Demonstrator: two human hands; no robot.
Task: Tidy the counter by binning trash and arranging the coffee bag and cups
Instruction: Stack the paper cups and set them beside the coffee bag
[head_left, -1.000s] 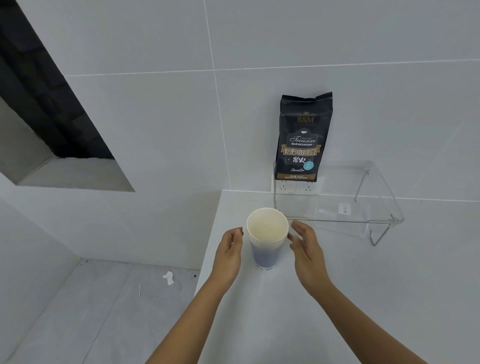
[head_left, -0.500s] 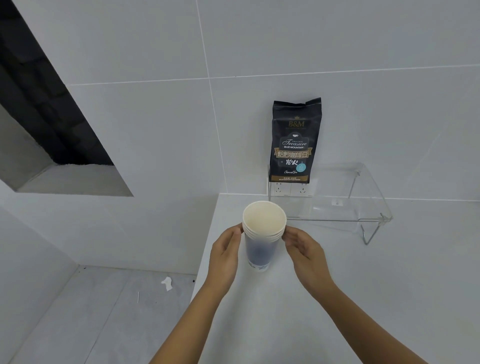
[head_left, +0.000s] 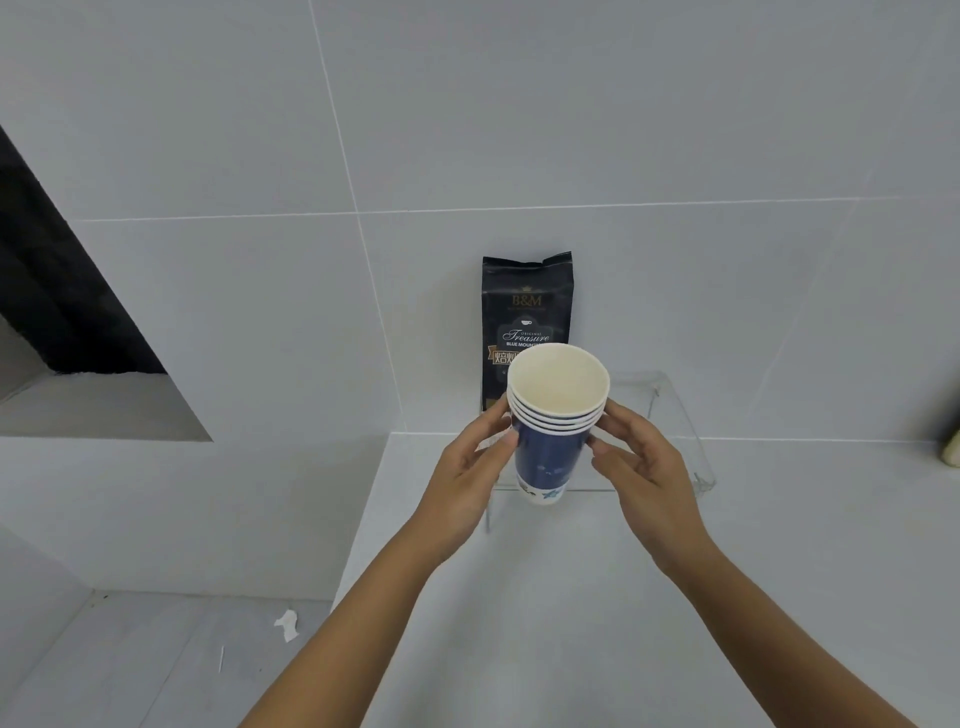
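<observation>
A: What's the room like?
B: Large pale grey wall tiles (head_left: 519, 130) with thin white seams, meeting a white counter (head_left: 571, 623) below.
A: And on the left?
B: A recess (head_left: 67, 332) in the wall, dark inside, with a grey ledge. Lower down, a grey tiled floor (head_left: 156, 654).
A: The light?
B: Even and soft; no window shows.

The stacked cups (head_left: 550, 447) look like paper, matt cream inside and printed dark blue outside with a slight sheen. The coffee bag (head_left: 524, 306) at the worktop's back edge is smooth black foil-like film, standing on a clear, glossy plastic shelf (head_left: 680, 415). The worktop (head_left: 571, 623) and wall tiles (head_left: 571, 130) are smooth, pale and faintly glossy.
</observation>
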